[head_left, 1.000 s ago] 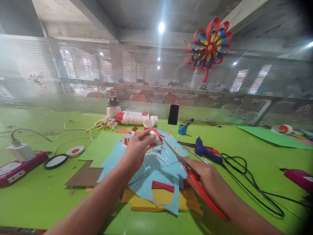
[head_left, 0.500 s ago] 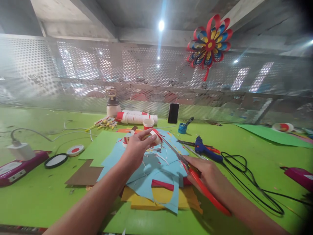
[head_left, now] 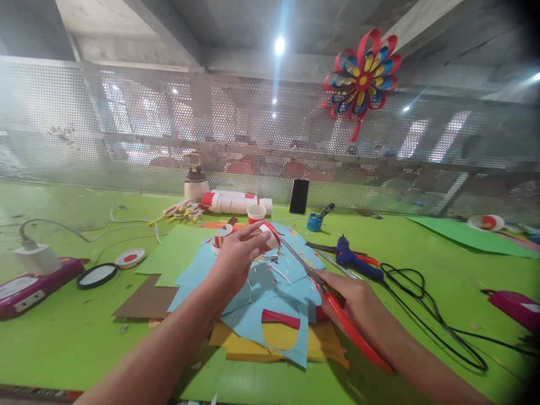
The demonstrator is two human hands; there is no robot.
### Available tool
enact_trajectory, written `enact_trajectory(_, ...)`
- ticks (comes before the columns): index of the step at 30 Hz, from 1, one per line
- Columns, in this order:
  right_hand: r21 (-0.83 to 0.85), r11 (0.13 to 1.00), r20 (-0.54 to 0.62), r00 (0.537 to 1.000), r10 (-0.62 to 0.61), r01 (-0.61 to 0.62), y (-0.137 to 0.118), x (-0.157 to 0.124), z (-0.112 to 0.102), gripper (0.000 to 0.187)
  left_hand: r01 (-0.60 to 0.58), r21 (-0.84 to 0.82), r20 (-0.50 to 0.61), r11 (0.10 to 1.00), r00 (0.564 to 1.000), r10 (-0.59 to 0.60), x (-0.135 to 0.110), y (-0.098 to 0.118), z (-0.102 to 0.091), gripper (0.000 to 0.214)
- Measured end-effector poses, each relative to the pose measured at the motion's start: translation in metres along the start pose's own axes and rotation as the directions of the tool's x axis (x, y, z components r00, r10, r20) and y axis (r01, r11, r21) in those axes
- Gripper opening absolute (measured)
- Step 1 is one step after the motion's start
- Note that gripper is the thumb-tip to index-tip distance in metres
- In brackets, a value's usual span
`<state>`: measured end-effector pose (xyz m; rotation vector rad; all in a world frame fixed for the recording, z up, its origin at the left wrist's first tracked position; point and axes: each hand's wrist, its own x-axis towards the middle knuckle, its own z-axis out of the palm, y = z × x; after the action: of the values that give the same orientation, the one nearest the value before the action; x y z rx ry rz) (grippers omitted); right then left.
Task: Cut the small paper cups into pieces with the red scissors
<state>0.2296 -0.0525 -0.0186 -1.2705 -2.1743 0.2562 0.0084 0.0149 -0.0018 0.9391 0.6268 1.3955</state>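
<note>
The left hand (head_left: 243, 246) is closed on a small white paper cup (head_left: 273, 236) with a red edge, thumb on the near side and fingers over the top. The right hand (head_left: 352, 289) is wrapped around the red-handled scissors (head_left: 337, 306), whose blades run forward and leftward from that grip to the cup's red edge (whether the tips are parted or together, I cannot tell). So the cup sits at the left fingertips, ahead and to the left of the right fist.

Just left of the left hand's hold stands a cut cup (head_left: 220, 243); just beyond it, another paper cup (head_left: 256, 215) is upright. Below both grips lie blue sheets (head_left: 253, 295), strewn with clippings, and nearer the body a yellow sheet (head_left: 248, 350) shows from under them. Close beyond the right grip rests a blue glue gun (head_left: 358, 263), its black cable (head_left: 439, 320) looping away to the right. Farther ahead of the hands are a blue jar (head_left: 314, 223) and a propped phone (head_left: 299, 197); well to the left of the left grip lies a black-rimmed roll (head_left: 97, 275).
</note>
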Motion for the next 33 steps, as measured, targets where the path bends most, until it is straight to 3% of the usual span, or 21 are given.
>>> enact_trajectory(11, 0.021, 0.999, 0.028, 0.999, 0.037, -0.037, -0.0041, 0.0015, -0.0039, 0.018, -0.008, 0.004, 0.023, 1.000, 1.000, 0.008, 0.0010, -0.0040, 0.0011, 0.043)
enact_trajectory(26, -0.027, 0.997, 0.057, 0.995, 0.077, -0.075, -0.0086, 0.0013, -0.0033, 0.026, 0.085, -0.024, -0.007, 0.996, 0.996, -0.085, 0.0013, -0.0005, -0.0001, 0.039)
enact_trajectory(33, -0.014, 1.000, 0.030, 0.999, 0.022, -0.022, -0.0017, 0.0028, -0.0022, 0.033, 0.037, -0.046, 0.010, 0.998, 0.999, -0.036, 0.0039, 0.0009, -0.0008, 0.034)
